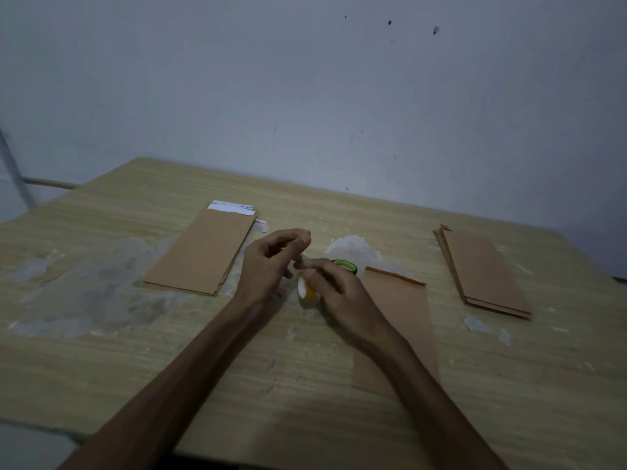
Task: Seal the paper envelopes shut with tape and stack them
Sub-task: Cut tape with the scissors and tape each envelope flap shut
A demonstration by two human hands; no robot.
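A single brown paper envelope point(403, 310) lies flat on the wooden table point(101, 368), partly under my right forearm. My right hand point(334, 286) grips a small yellow-cored tape roll point(305, 289) just left of that envelope. My left hand point(274, 262) is raised beside it, thumb and fingers pinched together at the tape's loose end; the strip itself is too faint to make out. A stack of brown envelopes point(203, 252) with white paper showing at its far end lies at the left. Another stack of brown envelopes point(485, 269) lies at the right.
A green-rimmed tape roll point(346, 265) sits just behind my right hand. The tabletop has worn, whitish patches point(353, 247). A grey wall point(305, 96) stands close behind the table's far edge.
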